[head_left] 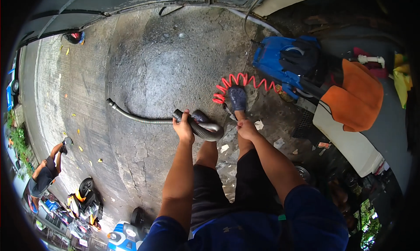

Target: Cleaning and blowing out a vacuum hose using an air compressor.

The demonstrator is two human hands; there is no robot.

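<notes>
My left hand (183, 128) is wrapped round a grey corrugated vacuum hose (211, 132) near one end. The hose loops over in front of my shin, and its long part runs left to a tip (112, 104) above the wet concrete. My right hand (247, 129) is closed on a slim dark-and-silver tool (229, 111), which looks like an air blow gun; its grip is mostly hidden by my fingers. A red coiled air hose (238, 79) stretches from the tool's far end towards the right, passing around my dark shoe (237, 98).
At the right stands a blue machine (276, 54), with an orange cloth (358, 95) draped beside it and a pale panel (345, 141) below. Paper scraps lie by my feet. A motorbike (85, 203) and another person (46, 174) are at the lower left. A metal gate (127, 1) borders the far side.
</notes>
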